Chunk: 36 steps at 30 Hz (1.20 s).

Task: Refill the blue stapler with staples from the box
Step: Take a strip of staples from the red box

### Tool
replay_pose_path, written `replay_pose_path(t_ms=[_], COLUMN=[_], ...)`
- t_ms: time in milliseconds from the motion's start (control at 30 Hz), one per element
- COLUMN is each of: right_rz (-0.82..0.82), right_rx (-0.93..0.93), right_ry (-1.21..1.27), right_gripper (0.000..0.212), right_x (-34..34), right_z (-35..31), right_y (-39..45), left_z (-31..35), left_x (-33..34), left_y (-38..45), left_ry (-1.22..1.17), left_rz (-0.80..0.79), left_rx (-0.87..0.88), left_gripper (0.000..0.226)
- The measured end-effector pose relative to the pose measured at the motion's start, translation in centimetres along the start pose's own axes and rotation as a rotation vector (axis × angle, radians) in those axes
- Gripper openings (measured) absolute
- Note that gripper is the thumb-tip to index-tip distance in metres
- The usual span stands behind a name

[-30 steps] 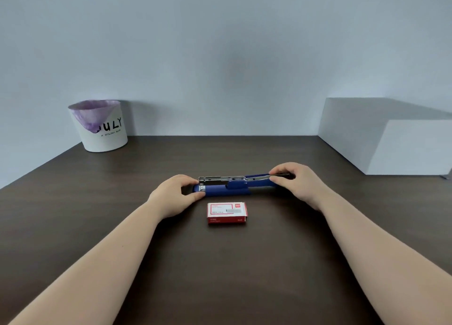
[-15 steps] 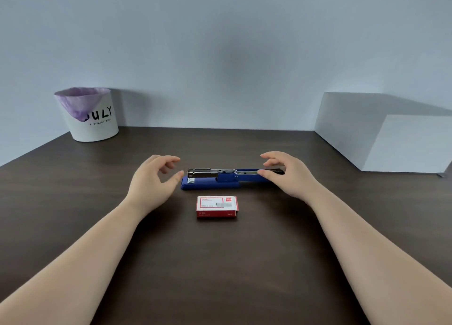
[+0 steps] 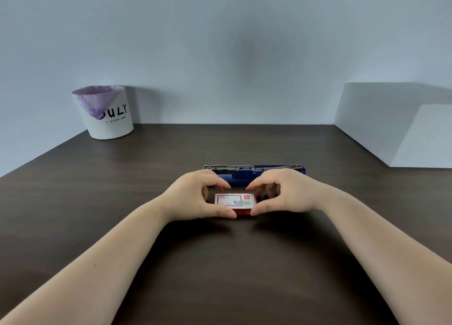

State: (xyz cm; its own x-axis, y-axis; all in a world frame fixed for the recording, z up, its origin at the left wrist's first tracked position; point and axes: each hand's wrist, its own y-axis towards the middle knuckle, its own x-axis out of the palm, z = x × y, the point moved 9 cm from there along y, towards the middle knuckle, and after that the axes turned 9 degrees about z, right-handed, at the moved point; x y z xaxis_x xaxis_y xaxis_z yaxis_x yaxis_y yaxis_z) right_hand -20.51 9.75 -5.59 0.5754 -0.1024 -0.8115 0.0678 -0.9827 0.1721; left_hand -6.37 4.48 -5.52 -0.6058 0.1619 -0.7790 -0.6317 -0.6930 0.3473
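**Desk:** What were the fingers doing?

**Photographer:** Both hands were curled around the box of staples point(image 3: 235, 203). The left hand point(image 3: 193, 197) pinched its left end between thumb and forefinger; the right hand point(image 3: 281, 195) pinched the right end the same way. The box lay flat on the dark table point(image 3: 122, 202), label up, apparently unopened.

**Desk:** And the stapler?

**Photographer:** The blue stapler point(image 3: 254, 172) lay just beyond the knuckles, farther from the person, folded open with its metal channel facing up. Its long axis ran left to right, parallel to the box. Neither hand touched it.

**Desk:** Which hand sat closer?

**Photographer:** About even; the channel end was on the left hand's side. Staples would likely travel straight away from the person.

**Desk:** Anything else in frame?

**Photographer:** A white bin point(image 3: 106, 112) stood far left, a white block point(image 3: 391, 126) far right.
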Motion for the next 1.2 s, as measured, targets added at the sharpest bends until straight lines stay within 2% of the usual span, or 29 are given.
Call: replay_pose_path(t_ms=[67,200,333,533,767,900,1033,1100,1200], right_rz=[-0.024,-0.021,0.028,0.107,0.095,0.108,0.313,0.284,0.186], right_rx=[-0.02,-0.061,-0.042,-0.005,0.045,0.072,-0.094,-0.152,-0.166], right_ry=[-0.058,-0.098,-0.053,0.006,-0.027,-0.035,-0.115,-0.193,-0.263], right_gripper=[0.053,0.047,0.037,0.027,0.027,0.036,0.018,0.013,0.022], right_x=[0.2,0.3,0.0,-1.2,-2.0,-2.5,-4.4,-4.0,-2.5], right_z=[-0.1,-0.4,-0.1,0.9,2.2,2.2,-0.3,-1.2,-1.1], right_y=[0.1,0.2,0.1,-0.1,-0.5,-0.7,-0.7,-0.8,-0.5], left_z=[0.0,-0.1,-0.2,-0.2,-0.8,-0.9,-0.7,-0.7,-0.8], left_x=[0.4,0.3,0.0,-1.4,-1.8,-1.6,-1.6,-1.6,-1.6], left_y=[0.0,0.1,0.1,0.5,0.5,0.6,0.6,0.5,0.5], left_ry=[0.037,0.025,-0.009,0.033,0.056,0.064,0.071,0.073,0.076], left_rz=[-0.046,-0.031,0.004,0.123,0.13,0.116,0.104,0.106,0.106], left_rx=[0.015,0.001,0.003,0.061,0.064,0.06,0.05,0.051,0.052], left_gripper=[0.071,0.05,0.041,0.04,0.042,0.045,0.042,0.041,0.042])
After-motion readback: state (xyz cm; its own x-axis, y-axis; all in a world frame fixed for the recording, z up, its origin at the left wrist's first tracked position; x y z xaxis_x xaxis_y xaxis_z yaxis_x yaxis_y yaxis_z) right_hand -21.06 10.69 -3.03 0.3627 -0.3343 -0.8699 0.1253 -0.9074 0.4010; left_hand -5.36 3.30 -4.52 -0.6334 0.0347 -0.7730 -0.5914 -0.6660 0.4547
